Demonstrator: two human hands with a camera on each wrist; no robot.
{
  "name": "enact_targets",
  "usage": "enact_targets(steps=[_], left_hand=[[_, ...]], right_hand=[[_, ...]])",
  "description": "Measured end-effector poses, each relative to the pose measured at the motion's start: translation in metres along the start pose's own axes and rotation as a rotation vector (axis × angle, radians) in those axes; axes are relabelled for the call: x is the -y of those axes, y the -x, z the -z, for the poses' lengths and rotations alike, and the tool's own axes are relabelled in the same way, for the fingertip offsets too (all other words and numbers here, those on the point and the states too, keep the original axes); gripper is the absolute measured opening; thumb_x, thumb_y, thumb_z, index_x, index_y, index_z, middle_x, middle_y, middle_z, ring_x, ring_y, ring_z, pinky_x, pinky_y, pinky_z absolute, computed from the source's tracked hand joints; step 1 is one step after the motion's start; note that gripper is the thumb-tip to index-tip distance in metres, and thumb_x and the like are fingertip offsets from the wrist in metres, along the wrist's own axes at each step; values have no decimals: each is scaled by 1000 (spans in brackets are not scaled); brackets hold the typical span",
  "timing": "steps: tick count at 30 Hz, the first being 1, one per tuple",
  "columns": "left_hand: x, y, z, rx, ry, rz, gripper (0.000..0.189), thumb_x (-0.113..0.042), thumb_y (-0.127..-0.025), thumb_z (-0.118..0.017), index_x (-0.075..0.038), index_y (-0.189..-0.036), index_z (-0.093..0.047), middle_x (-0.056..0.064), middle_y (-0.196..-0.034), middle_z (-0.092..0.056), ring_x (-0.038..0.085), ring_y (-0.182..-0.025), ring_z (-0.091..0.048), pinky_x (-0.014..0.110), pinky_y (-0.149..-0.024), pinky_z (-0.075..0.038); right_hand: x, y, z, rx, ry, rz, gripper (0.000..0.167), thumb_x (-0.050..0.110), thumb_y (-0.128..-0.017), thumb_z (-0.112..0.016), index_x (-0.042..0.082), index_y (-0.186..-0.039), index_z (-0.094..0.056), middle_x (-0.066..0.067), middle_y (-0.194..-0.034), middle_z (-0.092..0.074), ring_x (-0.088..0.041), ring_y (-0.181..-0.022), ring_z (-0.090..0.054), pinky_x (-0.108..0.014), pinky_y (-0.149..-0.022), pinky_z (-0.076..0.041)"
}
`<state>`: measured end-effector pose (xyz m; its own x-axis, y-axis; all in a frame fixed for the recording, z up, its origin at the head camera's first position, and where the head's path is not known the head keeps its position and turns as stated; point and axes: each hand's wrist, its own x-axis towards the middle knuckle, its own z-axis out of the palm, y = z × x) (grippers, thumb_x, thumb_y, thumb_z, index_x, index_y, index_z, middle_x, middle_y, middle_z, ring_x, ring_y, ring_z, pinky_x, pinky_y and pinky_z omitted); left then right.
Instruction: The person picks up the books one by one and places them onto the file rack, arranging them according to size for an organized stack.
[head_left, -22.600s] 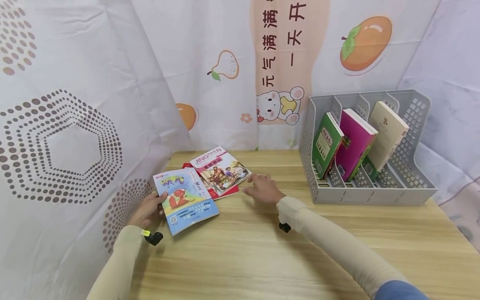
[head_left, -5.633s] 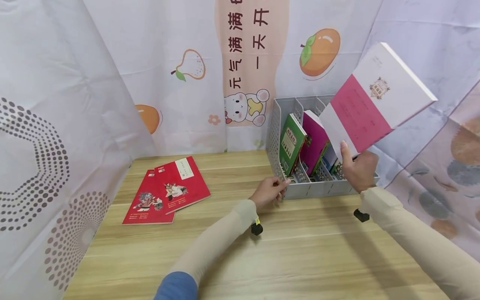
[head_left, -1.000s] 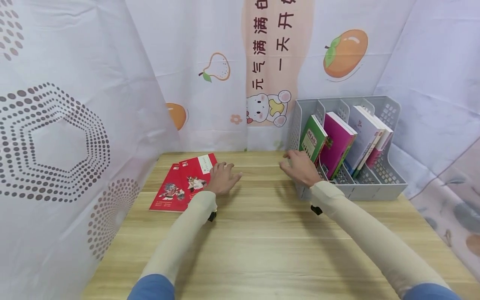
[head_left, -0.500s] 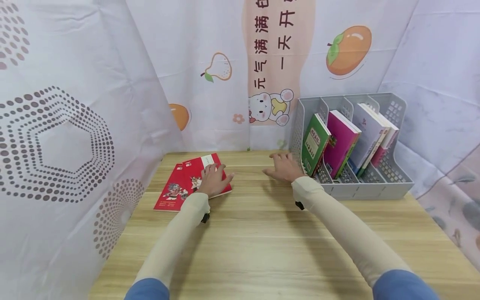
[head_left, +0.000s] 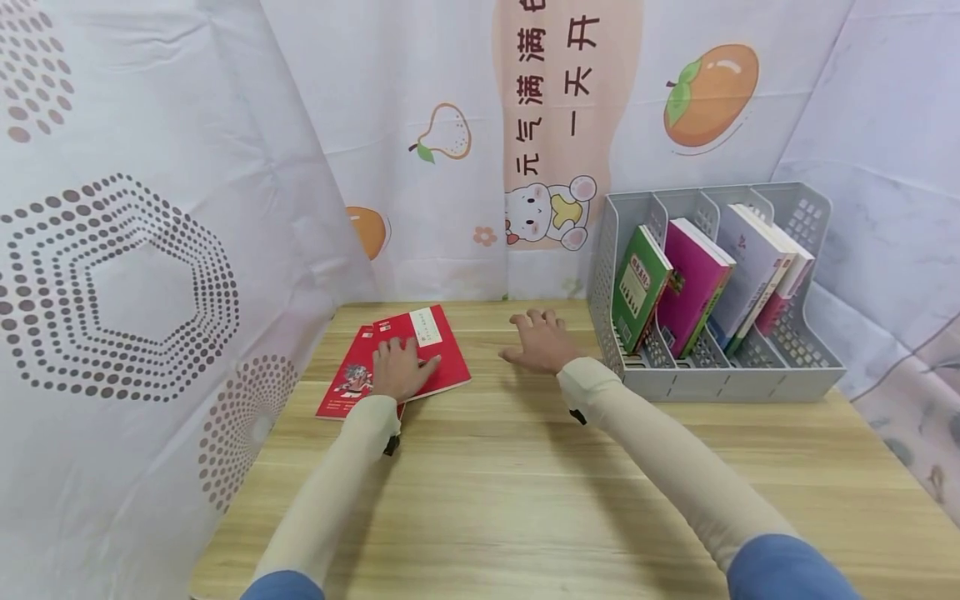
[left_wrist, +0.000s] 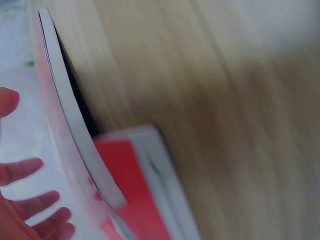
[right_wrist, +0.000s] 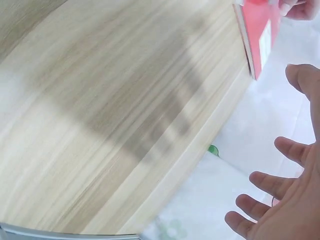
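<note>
Two red books lie overlapping on the table at the left in the head view: the upper one (head_left: pixel 452 360), with a white label, and the lower one (head_left: pixel 347 385), partly covered. My left hand (head_left: pixel 397 371) is over them, fingers spread and slightly bent. In the left wrist view the books' page edges (left_wrist: pixel 75 115) show beside the fingers. My right hand (head_left: pixel 542 343) hovers above the table, between the books and the rack, its fingers spread; the right wrist view shows nothing in its grasp. A grey file rack (head_left: pixel 735 387) stands to its right.
Leaning in the rack are a green book (head_left: pixel 639 283), a magenta book (head_left: pixel 690 287), pale lilac and cream books (head_left: pixel 750 267), and a white-and-pink book (head_left: pixel 795 267). Patterned curtains (head_left: pixel 442 217) border the wooden table (head_left: pixel 510 500) at the back and sides.
Over the last second my left hand moves left, onto the red books, and my right hand moves left, away from the rack. Earlier, the right hand held up a white-and-pink book, now in the rack.
</note>
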<state>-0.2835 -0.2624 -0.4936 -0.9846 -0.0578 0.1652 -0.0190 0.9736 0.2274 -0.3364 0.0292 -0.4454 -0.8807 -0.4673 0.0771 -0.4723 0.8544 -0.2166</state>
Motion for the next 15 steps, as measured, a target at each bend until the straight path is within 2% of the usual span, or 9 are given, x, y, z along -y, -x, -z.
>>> enact_targets(steps=[3,6,8,10,12,15], left_hand=[[13,7,2,1,-36,84,78,-57,-93,-67,7,-135,-52,31,-129,-52,47,-118,-48,61,-105,-39],[22,14,5,35,-36,216,85,-61,-90,-70,12,-129,-52,33,-122,-55,48,-115,-53,61,-101,-45],[25,17,8,70,-2,307,81,-61,-88,-73,12,-121,-56,31,-115,-58,45,-110,-56,60,-96,-50],[27,19,11,103,35,382,71,-60,-87,-74,6,-109,-60,25,-107,-60,40,-103,-58,54,-88,-54],[27,20,15,133,79,419,59,-56,-87,-76,0,-96,-61,19,-96,-60,34,-93,-58,47,-79,-55],[27,21,20,162,124,421,50,-52,-88,-77,-7,-82,-58,12,-81,-59,27,-78,-57,37,-66,-49]], right_hand=[[2,0,-5,1,42,16,75,58,-97,-62,13,-154,-43,-21,-155,-39,-48,-141,-30,-65,-114,-25],[2,-1,-9,-4,63,27,75,59,-97,-62,13,-154,-43,-21,-154,-40,-48,-140,-32,-64,-112,-28],[2,-2,-12,-6,64,32,75,59,-97,-62,14,-153,-44,-21,-154,-41,-47,-139,-32,-63,-112,-28],[2,-2,-13,-9,56,40,74,58,-96,-63,13,-152,-45,-21,-153,-42,-47,-138,-34,-64,-111,-29],[2,-1,-15,-12,46,43,73,58,-96,-63,12,-151,-47,-21,-152,-43,-48,-138,-34,-64,-111,-30],[1,0,-18,-14,35,47,71,58,-96,-64,12,-149,-50,-22,-151,-45,-48,-138,-35,-65,-110,-31]])
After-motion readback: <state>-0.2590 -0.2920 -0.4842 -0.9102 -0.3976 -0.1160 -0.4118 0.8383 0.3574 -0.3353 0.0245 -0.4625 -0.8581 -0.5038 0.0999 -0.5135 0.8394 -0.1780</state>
